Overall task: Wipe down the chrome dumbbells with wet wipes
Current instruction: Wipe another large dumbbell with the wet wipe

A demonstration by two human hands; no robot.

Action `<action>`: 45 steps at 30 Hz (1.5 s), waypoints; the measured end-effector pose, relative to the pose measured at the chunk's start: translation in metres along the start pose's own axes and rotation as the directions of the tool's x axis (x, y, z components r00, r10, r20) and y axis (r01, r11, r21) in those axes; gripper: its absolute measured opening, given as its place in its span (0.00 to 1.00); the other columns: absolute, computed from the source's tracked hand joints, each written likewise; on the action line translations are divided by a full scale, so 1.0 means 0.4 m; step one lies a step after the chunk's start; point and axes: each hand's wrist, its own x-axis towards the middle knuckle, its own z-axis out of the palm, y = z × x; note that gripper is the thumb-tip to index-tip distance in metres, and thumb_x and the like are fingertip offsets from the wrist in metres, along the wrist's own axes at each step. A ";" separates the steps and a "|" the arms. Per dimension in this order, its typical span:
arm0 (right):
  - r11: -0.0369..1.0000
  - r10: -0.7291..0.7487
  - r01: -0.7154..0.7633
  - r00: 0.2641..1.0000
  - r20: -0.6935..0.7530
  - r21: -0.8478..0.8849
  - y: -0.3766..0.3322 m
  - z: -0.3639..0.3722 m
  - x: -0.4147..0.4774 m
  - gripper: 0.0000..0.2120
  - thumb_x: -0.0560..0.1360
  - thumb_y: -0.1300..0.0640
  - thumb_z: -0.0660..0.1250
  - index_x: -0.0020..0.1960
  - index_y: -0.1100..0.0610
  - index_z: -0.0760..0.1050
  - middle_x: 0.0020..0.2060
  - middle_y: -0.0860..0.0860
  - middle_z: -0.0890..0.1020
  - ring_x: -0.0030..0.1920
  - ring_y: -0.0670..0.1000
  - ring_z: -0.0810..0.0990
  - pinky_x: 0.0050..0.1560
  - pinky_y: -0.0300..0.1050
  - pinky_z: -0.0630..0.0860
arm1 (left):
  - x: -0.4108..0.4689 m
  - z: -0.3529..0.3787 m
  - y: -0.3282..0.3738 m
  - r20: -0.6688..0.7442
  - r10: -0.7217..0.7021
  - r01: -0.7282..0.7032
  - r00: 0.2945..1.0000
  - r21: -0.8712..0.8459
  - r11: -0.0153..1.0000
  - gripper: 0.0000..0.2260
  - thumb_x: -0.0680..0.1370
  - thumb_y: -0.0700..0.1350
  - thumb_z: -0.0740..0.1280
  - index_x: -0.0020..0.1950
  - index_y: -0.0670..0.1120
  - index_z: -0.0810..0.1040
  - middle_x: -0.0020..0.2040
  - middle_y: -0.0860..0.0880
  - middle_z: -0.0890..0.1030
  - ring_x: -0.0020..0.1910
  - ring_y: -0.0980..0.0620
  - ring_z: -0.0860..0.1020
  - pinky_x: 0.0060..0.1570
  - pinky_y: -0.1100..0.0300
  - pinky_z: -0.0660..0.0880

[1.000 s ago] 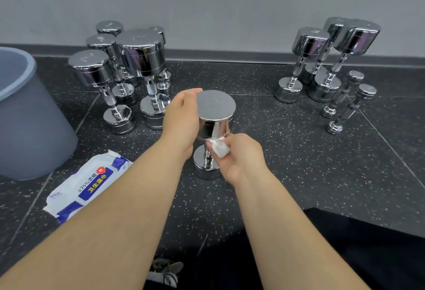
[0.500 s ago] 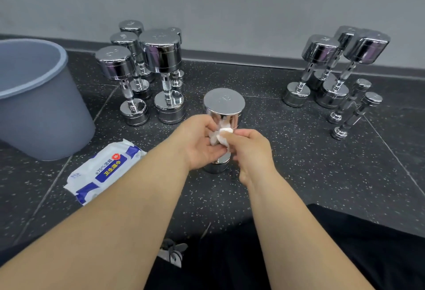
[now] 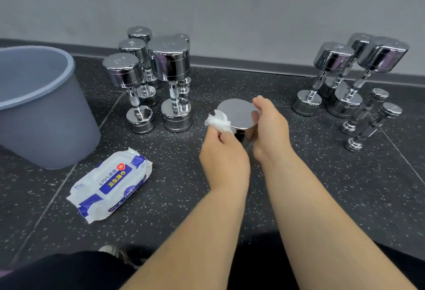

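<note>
Wiping down one dumbbell (image 3: 238, 115) on a speckled gym floor (image 3: 322, 186). Standing it on end straight ahead, long axis vertical, flat top head facing up between the two hands.

Pinching a crumpled wipe (image 3: 218, 123) in the curled fingers of the left hand (image 3: 224, 156), right at the head's left rim, touching it or just beside it. Laying the right hand (image 3: 272, 128) against the head's right rim, fingers stretched nearly straight, gripping nothing, seemingly steadying the weight. Hiding the handle and lower head behind both wrists.

Keeping both hands about equally near the head, one on each side, with only the left carrying the wipe. Likely calling next for a short sweep rightward over the top or down along the vertical axis, while bracing from the right against tipping.

Leaving other dumbbells upright or leaning in a left cluster (image 3: 170, 59) and a right cluster (image 3: 333, 59) by the wall, with a pack (image 3: 110, 184) of wipes lying at left, near a grey bin (image 3: 34, 105).
</note>
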 end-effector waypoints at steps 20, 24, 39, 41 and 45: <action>0.978 0.016 -0.038 0.994 0.105 0.203 0.074 0.000 0.029 0.13 0.77 0.44 0.66 0.46 0.54 0.81 0.46 0.53 0.86 0.54 0.61 0.83 0.61 0.65 0.76 | 0.132 -0.024 -0.013 0.349 -0.609 0.701 0.713 -0.400 0.591 0.08 0.81 0.38 0.57 0.49 0.44 0.75 0.39 0.47 0.76 0.34 0.53 0.73 0.34 0.61 0.76; 0.983 0.012 -0.030 0.995 0.100 0.183 0.068 0.000 0.029 0.12 0.78 0.46 0.65 0.46 0.54 0.80 0.44 0.53 0.86 0.50 0.59 0.84 0.59 0.64 0.77 | 0.130 -0.045 0.001 0.380 -0.630 0.735 0.678 -0.327 0.594 0.10 0.81 0.34 0.53 0.47 0.40 0.74 0.40 0.43 0.75 0.37 0.50 0.72 0.36 0.59 0.73; 0.956 0.028 -0.054 0.995 0.094 0.287 0.057 -0.015 0.035 0.11 0.78 0.48 0.66 0.40 0.52 0.79 0.33 0.47 0.84 0.39 0.51 0.82 0.49 0.49 0.79 | 0.175 -0.048 0.041 0.525 0.067 0.005 0.848 -0.135 0.991 0.13 0.77 0.58 0.67 0.44 0.51 0.86 0.44 0.48 0.84 0.44 0.51 0.77 0.53 0.53 0.72; 0.958 0.021 -0.053 0.993 0.117 0.283 0.060 -0.017 0.036 0.11 0.78 0.48 0.66 0.41 0.52 0.79 0.33 0.47 0.84 0.38 0.50 0.82 0.47 0.48 0.79 | 0.205 -0.017 0.056 0.534 -0.004 -0.001 0.845 0.009 1.000 0.15 0.79 0.60 0.62 0.47 0.55 0.85 0.47 0.52 0.86 0.47 0.52 0.80 0.48 0.56 0.72; 0.979 0.014 -0.044 0.989 0.149 0.202 0.073 -0.005 0.039 0.11 0.78 0.46 0.65 0.45 0.52 0.81 0.40 0.48 0.86 0.42 0.49 0.84 0.45 0.45 0.80 | 0.251 -0.015 0.032 0.564 -0.199 0.198 0.801 0.063 0.978 0.21 0.81 0.60 0.58 0.54 0.46 0.82 0.51 0.44 0.84 0.51 0.47 0.79 0.54 0.55 0.70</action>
